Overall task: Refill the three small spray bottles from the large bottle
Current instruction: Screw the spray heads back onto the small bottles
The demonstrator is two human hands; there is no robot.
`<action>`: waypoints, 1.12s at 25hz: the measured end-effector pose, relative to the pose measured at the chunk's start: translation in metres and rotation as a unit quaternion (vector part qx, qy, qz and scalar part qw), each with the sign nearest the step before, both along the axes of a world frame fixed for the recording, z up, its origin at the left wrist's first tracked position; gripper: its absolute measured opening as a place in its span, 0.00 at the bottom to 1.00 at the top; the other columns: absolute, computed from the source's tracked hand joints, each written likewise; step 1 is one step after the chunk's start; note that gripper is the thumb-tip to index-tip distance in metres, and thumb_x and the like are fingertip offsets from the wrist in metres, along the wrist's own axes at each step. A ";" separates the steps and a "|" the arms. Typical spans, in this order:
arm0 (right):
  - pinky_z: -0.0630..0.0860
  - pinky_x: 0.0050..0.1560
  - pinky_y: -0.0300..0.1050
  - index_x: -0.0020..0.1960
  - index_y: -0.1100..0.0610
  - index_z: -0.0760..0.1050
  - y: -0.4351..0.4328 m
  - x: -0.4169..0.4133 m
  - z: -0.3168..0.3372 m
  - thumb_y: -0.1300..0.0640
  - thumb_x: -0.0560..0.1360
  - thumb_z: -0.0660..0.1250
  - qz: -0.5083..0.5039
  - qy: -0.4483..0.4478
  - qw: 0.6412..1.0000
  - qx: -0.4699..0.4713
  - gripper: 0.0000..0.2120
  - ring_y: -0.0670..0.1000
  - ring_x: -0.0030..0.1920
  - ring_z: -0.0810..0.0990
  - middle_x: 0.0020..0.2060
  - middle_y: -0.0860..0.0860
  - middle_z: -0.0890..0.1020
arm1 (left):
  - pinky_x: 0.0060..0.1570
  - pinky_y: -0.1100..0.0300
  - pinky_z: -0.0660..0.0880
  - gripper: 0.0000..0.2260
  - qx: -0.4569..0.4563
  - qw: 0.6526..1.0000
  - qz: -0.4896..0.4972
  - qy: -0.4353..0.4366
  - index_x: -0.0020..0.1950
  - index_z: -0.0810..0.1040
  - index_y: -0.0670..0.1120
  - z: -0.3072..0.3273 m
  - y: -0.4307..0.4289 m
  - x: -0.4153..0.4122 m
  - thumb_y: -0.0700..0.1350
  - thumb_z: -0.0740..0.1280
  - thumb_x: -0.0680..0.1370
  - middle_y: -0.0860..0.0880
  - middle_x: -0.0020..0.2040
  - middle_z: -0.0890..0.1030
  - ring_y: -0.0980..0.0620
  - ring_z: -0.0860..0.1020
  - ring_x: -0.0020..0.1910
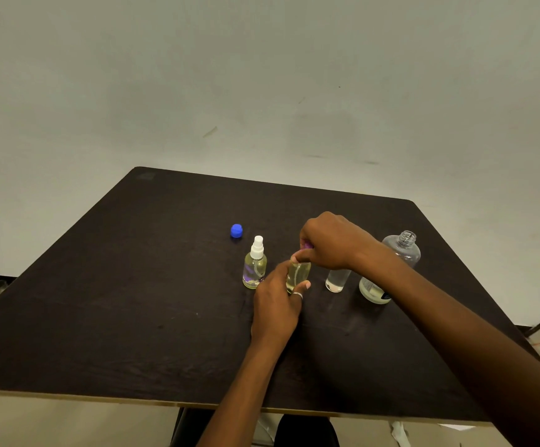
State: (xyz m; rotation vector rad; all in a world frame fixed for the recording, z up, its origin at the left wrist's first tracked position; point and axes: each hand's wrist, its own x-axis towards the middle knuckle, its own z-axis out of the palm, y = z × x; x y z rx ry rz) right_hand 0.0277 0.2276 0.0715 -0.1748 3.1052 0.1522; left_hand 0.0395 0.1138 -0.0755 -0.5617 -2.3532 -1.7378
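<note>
The middle spray bottle (298,275) stands upright on the tabletop (133,285), long axis vertical and neck up; its clear body shows pale yellow liquid. The left hand (276,306), a ring (297,295) on one finger, is wrapped round its lower body. The right hand (330,241) pinches a purple top (308,244) at the neck from above. Just to the left, a spray bottle with a white sprayer (254,264) stands upright, yellowish inside. To the right is a third small bottle (337,280), clear, its top hidden behind the right wrist. Beside that the large bottle (406,251) stands uncapped, mouth up, with a little liquid at the bottom. A blue cap (236,231) lies apart, farther back
</note>
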 end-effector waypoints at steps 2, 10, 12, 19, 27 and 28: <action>0.73 0.35 0.43 0.34 0.56 0.71 0.000 0.003 -0.002 0.37 0.76 0.63 -0.013 0.012 1.000 0.024 0.24 0.49 0.32 0.76 0.31 0.51 0.76 | 0.42 0.69 0.72 0.14 0.001 1.000 0.000 0.004 0.60 0.77 0.52 0.000 0.000 0.000 0.47 0.73 0.76 0.57 0.45 0.81 0.60 0.79 0.42; 0.69 0.32 0.44 0.30 0.54 0.63 -0.007 0.011 -0.004 0.33 0.78 0.54 -0.020 0.066 0.994 0.084 0.29 0.48 0.28 0.70 0.27 0.49 0.69 | 0.44 0.65 0.75 0.14 0.003 1.000 0.003 -0.004 0.59 0.78 0.51 -0.002 0.001 -0.002 0.47 0.74 0.76 0.57 0.45 0.81 0.59 0.79 0.42; 0.67 0.31 0.42 0.29 0.55 0.65 -0.007 0.010 -0.005 0.32 0.78 0.51 -0.025 0.069 0.994 0.081 0.31 0.47 0.26 0.70 0.25 0.49 0.70 | 0.43 0.66 0.74 0.14 0.003 1.000 -0.002 -0.006 0.60 0.77 0.51 -0.002 0.001 -0.001 0.47 0.73 0.76 0.56 0.45 0.82 0.59 0.79 0.42; 0.79 0.52 0.45 0.57 0.52 0.80 0.014 0.008 0.020 0.45 0.77 0.68 0.050 -0.050 0.995 -0.076 0.14 0.46 0.47 0.80 0.48 0.47 0.83 | 0.42 0.69 0.72 0.15 0.000 1.000 0.002 -0.012 0.61 0.77 0.52 0.000 0.001 -0.001 0.48 0.74 0.76 0.57 0.44 0.81 0.60 0.78 0.40; 0.76 0.52 0.39 0.57 0.55 0.82 0.005 0.005 0.013 0.62 0.74 0.70 0.079 -0.058 0.994 -0.058 0.12 0.45 0.49 0.80 0.51 0.48 0.83 | 0.40 0.71 0.71 0.15 0.000 1.000 0.000 -0.010 0.62 0.77 0.52 0.003 -0.001 0.001 0.47 0.73 0.76 0.58 0.43 0.80 0.62 0.78 0.40; 0.75 0.50 0.39 0.56 0.55 0.82 0.005 0.004 0.012 0.61 0.75 0.70 0.077 -0.058 0.994 -0.054 0.11 0.45 0.48 0.80 0.50 0.48 0.83 | 0.40 0.71 0.71 0.15 -0.002 1.000 0.000 -0.012 0.62 0.77 0.52 0.003 -0.001 0.001 0.47 0.73 0.76 0.58 0.43 0.80 0.62 0.78 0.40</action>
